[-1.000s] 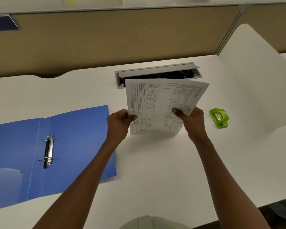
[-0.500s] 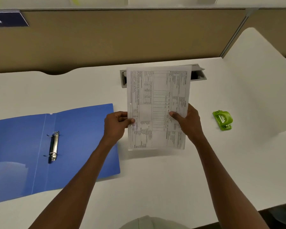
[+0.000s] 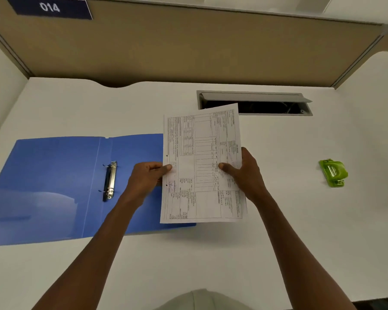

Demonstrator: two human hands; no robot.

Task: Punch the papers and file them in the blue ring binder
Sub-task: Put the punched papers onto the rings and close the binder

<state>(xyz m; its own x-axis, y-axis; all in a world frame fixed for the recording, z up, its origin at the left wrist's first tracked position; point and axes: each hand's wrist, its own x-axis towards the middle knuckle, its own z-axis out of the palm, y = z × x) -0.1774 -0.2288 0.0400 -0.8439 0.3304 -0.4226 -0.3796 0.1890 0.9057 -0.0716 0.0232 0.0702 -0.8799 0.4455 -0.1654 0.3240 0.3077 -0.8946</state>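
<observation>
The printed papers (image 3: 202,166) are held above the white desk, their left edge showing two punched holes. My left hand (image 3: 147,179) pinches that left edge between the holes. My right hand (image 3: 244,173) grips the right edge. The blue ring binder (image 3: 54,186) lies open flat to the left, and the papers overlap its right cover. Its metal ring mechanism (image 3: 110,181) sits on the spine; I cannot tell whether the rings are open. The green hole punch (image 3: 333,173) rests on the desk far to the right, away from both hands.
A grey cable hatch (image 3: 254,102) stands open in the desk behind the papers. Beige partition panels (image 3: 188,48) wall the back, white dividers close both sides. A dark label reading 014 (image 3: 49,7) hangs top left.
The papers went from tilted upright to nearly flat and shifted left, now overlapping the binder's right cover. Both hands kept their grip.
</observation>
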